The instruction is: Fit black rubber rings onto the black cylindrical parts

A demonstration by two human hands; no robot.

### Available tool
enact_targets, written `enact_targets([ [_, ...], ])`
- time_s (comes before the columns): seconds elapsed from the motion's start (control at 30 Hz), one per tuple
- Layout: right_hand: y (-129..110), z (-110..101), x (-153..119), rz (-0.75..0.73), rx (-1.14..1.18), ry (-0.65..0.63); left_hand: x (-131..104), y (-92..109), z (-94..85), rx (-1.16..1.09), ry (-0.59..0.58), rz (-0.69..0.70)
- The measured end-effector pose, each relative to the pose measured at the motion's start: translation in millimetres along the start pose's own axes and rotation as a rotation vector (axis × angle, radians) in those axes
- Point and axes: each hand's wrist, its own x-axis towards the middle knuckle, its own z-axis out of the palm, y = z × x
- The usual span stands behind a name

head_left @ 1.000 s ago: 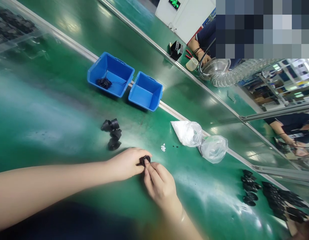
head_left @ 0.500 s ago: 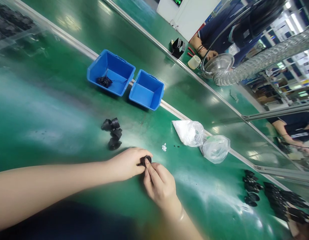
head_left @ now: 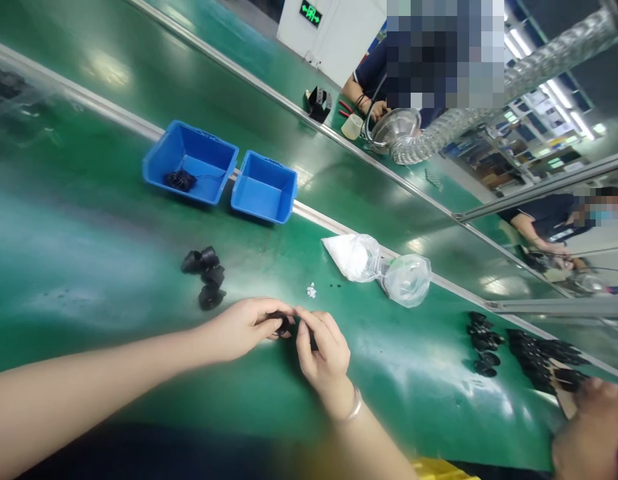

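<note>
My left hand (head_left: 246, 327) is closed around a small round black plastic part (head_left: 280, 324), which its fingers partly cover. Close beside it, my right hand (head_left: 326, 353) has thumb and forefinger drawn together, the forefinger tip by the left fingertips. A dark patch shows behind the right thumb, but I cannot make out what these fingers hold. Several similar black parts (head_left: 212, 297) lie beyond my left wrist. Past the hands are a small pile of white pieces (head_left: 311, 291) and tiny black bits (head_left: 335, 286) on the green table (head_left: 269, 413).
Two blue bins (head_left: 263, 190) stand along a metal rail; the left one holds a coiled black cable (head_left: 180, 180). Clear plastic bags (head_left: 407, 280) rest by the rail. More black parts (head_left: 533, 357) and another person's hand (head_left: 591, 427) are at right. Co-workers sit across the table.
My right fingertips have come away from the round part's opening, and the part has turned in my left hand. The view has shifted; another person's hand shows more at lower right.
</note>
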Motion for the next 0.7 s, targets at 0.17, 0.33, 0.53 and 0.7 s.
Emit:
enact_targets([
  [0.17,3.2,1.4,-0.6,-0.001,-0.008,0.017,-2.0,3.0,1.3,0.052,0.01,-0.031],
  [0.33,0.4,-7.0,5.8,-0.114,-0.017,-0.107,-1.8,2.5,0.8,0.097,0.034,-0.062],
  [0.53,-4.2,2.7,3.9,-0.317,-0.266,-0.281,-6.3,-12.5,-1.1,0.432,0.056,-0.029],
  [0.7,15.0,-38.7,9.6,-0.108,-0.329,-0.33,-7.3,-20.7,-4.4,0.549,0.015,-0.033],
])
